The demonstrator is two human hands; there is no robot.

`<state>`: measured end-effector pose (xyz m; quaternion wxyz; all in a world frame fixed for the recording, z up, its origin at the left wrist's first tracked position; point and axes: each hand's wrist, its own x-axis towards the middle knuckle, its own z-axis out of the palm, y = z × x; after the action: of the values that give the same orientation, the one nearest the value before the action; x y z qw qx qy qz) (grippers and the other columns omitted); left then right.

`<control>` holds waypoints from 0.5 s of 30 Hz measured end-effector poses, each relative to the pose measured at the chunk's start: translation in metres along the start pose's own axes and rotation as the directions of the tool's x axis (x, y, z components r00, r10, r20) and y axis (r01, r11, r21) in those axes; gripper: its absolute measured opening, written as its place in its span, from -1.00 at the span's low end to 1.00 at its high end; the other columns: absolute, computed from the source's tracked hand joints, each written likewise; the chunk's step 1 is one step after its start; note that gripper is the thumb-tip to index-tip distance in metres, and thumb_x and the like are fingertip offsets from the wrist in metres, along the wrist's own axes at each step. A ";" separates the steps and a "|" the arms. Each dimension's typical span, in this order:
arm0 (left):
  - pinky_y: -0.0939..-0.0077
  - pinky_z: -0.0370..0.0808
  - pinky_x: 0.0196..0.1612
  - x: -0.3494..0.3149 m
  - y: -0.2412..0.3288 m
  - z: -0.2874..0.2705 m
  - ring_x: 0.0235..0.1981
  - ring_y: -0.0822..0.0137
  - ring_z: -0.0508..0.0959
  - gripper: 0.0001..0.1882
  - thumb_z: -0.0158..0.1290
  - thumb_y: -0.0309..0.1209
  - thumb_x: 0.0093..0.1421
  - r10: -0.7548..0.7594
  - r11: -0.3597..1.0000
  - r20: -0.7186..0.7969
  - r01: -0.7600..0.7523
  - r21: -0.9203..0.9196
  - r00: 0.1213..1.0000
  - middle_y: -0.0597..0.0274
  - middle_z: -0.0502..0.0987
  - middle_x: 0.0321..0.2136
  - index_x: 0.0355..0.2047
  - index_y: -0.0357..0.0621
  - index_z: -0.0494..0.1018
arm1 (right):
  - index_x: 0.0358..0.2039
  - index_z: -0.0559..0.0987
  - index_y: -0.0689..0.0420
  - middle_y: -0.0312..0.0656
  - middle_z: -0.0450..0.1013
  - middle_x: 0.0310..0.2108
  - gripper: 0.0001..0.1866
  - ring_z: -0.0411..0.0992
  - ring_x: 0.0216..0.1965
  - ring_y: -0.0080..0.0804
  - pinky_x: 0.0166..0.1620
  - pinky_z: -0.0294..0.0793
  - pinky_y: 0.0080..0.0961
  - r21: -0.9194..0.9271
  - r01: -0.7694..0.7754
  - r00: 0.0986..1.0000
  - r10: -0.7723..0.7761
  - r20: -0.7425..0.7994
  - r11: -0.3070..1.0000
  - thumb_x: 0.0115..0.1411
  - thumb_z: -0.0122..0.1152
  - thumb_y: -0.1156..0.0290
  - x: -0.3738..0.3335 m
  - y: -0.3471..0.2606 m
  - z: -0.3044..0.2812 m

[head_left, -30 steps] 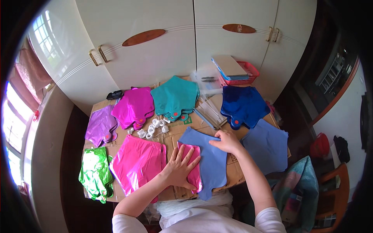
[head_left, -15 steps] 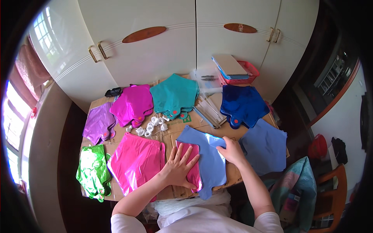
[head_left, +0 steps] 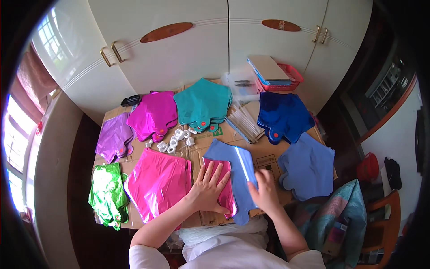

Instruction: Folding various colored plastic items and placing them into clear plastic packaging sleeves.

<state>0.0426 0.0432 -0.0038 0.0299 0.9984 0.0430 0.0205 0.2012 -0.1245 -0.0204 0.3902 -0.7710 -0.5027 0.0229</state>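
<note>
A flat blue foil balloon lies in front of me, its right side folded inward. On its left part rests a folded pink foil piece. My left hand presses flat on the pink piece, fingers spread. At the blue balloon's folded right edge, my right hand has its fingers curled and its thumb against the foil. Left of these is a stack of pink foil balloons. Another flat blue balloon lies to the right.
More foil stacks lie around the cardboard: green, purple, magenta, teal and dark blue. White ribbon rolls, white sticks and a red basket are behind. A chair stands right.
My right hand has moved toward me along the blue balloon, and its right side is folded further inward. My left hand stays on the pink piece. The view has shifted slightly.
</note>
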 end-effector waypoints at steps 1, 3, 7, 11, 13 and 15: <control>-0.15 -0.11 0.30 0.000 0.001 0.000 0.30 -0.30 0.00 0.30 -0.03 0.53 -0.26 -0.002 1.000 0.004 0.002 0.006 1.000 -0.32 0.04 0.26 0.29 -0.23 0.05 | 0.07 0.33 0.28 0.20 0.22 0.05 -0.49 0.24 0.06 0.19 0.09 0.28 -0.11 0.008 0.015 0.999 -0.015 0.037 1.000 0.13 0.17 0.37 -0.003 -0.007 0.002; -0.09 -0.10 0.31 0.000 0.000 0.005 0.31 -0.26 0.00 0.30 -0.02 0.52 -0.26 0.016 0.999 -0.035 -0.018 -0.042 0.999 -0.34 0.06 0.25 0.26 -0.30 0.10 | 0.26 0.14 0.25 0.34 -0.03 0.25 -0.32 0.06 0.23 0.30 0.23 0.14 -0.07 0.004 0.027 0.987 -0.027 0.158 1.000 0.20 0.13 0.29 -0.007 -0.020 0.004; -0.01 -0.08 0.33 0.001 -0.003 0.009 0.31 -0.24 0.01 0.25 0.00 0.51 -0.25 0.039 0.998 -0.029 -0.041 -0.047 0.999 -0.36 0.15 0.19 0.16 -0.40 0.21 | 0.24 0.16 0.28 0.36 -0.01 0.23 -0.35 0.05 0.24 0.31 0.24 0.12 0.00 -0.197 0.181 0.974 -0.147 0.175 0.964 0.21 0.09 0.26 -0.009 -0.029 0.027; 0.00 -0.06 0.33 0.002 -0.006 0.008 0.31 -0.25 -0.01 0.13 0.05 0.43 -0.19 0.049 0.993 0.010 -0.048 -0.110 0.999 -0.37 0.23 0.11 0.05 -0.45 0.31 | 0.19 0.24 0.32 0.29 0.04 0.24 -0.39 0.06 0.25 0.24 0.25 0.13 -0.05 -0.294 0.244 0.961 -0.190 0.199 0.924 0.17 0.10 0.31 -0.011 -0.033 0.035; 0.01 -0.05 0.33 0.001 -0.013 0.014 0.31 -0.27 -0.03 0.03 0.10 0.33 -0.12 0.072 0.987 -0.012 -0.073 -0.141 0.997 -0.36 0.28 0.06 0.01 -0.47 0.32 | 0.16 0.28 0.31 0.28 0.07 0.23 -0.41 0.07 0.26 0.22 0.25 0.14 -0.07 -0.327 0.256 0.960 -0.201 0.193 0.909 0.15 0.10 0.33 -0.012 -0.033 0.038; 0.03 -0.01 0.31 0.004 -0.021 0.021 0.29 -0.26 0.03 -0.16 0.17 0.14 -0.06 0.072 0.962 -0.104 -0.096 -0.254 0.992 -0.30 0.32 0.03 -0.06 -0.44 0.37 | 0.13 0.33 0.31 0.26 0.11 0.21 -0.45 0.08 0.26 0.20 0.25 0.16 -0.08 -0.351 0.262 0.960 -0.207 0.186 0.899 0.14 0.10 0.35 -0.012 -0.034 0.039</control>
<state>0.0461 0.0631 -0.0262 0.1568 0.9848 -0.0010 0.0743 0.1521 -0.1051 -0.0306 0.1992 -0.7610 -0.6140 -0.0644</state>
